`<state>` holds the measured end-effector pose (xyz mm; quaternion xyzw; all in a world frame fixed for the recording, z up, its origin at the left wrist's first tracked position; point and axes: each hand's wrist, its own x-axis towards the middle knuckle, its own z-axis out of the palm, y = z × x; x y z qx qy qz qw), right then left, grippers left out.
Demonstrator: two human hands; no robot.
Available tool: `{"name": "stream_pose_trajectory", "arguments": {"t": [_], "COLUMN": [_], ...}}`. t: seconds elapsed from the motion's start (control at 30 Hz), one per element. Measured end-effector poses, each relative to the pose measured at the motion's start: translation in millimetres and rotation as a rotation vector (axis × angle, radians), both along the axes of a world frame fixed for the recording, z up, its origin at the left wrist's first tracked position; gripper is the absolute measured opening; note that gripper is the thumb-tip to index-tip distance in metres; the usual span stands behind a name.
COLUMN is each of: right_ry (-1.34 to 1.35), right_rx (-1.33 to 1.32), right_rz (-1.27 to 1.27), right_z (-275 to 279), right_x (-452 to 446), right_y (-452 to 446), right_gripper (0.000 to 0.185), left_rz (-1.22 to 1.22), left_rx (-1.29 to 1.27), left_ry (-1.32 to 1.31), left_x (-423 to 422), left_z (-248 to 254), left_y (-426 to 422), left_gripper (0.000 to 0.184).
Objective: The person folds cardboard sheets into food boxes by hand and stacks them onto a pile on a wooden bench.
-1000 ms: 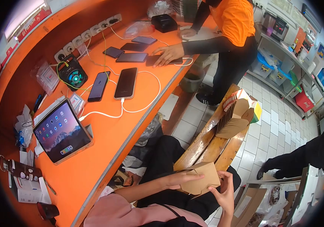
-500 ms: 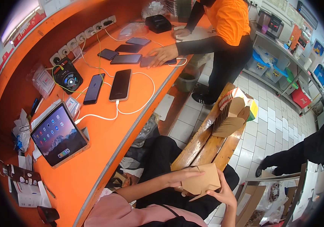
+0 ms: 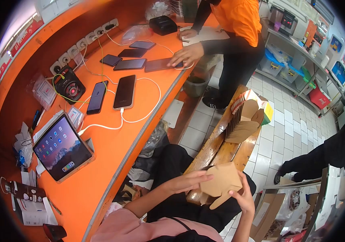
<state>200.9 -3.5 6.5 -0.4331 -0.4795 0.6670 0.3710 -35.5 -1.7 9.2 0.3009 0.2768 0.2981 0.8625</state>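
Note:
A brown cardboard box [image 3: 221, 182], partly folded, is held over my lap between both hands. My left hand [image 3: 190, 181] lies along its left side, fingers pressed together against the card. On the right edge is my right hand [image 3: 243, 195], its thumb on the near side and its fingers behind the board. One flap points down toward my lap. Beyond the box, a nested stack of brown cartons [image 3: 243, 123] lies on the wooden bench [image 3: 212, 155].
On the orange counter [image 3: 112, 153] are a tablet [image 3: 62, 147], several phones, cables and a small fan [image 3: 69, 85]. A person in an orange shirt [image 3: 239, 20] leans there, one hand on a phone. Another person's dark-clothed leg [image 3: 313, 159] shows at right.
The box and both my hands have shifted slightly up and right, and a flap now hangs lower. The co-worker's hand has slid along the phone toward its right end.

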Motion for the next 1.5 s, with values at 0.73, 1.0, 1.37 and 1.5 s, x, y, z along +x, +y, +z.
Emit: {"name": "stream_pose_trajectory", "arguments": {"t": [0.73, 1.0, 1.37, 1.5], "right_ry": [0.552, 0.114, 0.027, -0.063], "right_rx": [-0.226, 0.105, 0.223, 0.375], "right_rz": [-0.109, -0.061, 0.14, 0.153], "right_z": [-49.3, -23.6, -12.0, -6.7], "right_x": [-23.8, -17.6, -22.0, -20.7], "right_y": [-4.4, 6.5, -4.9, -1.1], "right_gripper": [0.073, 0.075, 0.084, 0.11], "left_rz": [0.272, 0.196, 0.0, 0.278], "left_rx": [0.908, 1.013, 0.4, 0.37], "left_ry": [0.464, 0.56, 0.477, 0.191], "left_x": [0.0, -14.3, -25.6, -12.6], "left_z": [-38.0, -42.2, -68.5, -63.1], "left_y": [4.3, 2.4, -1.4, -2.5], "left_gripper": [0.11, 0.1, 0.111, 0.077]}}
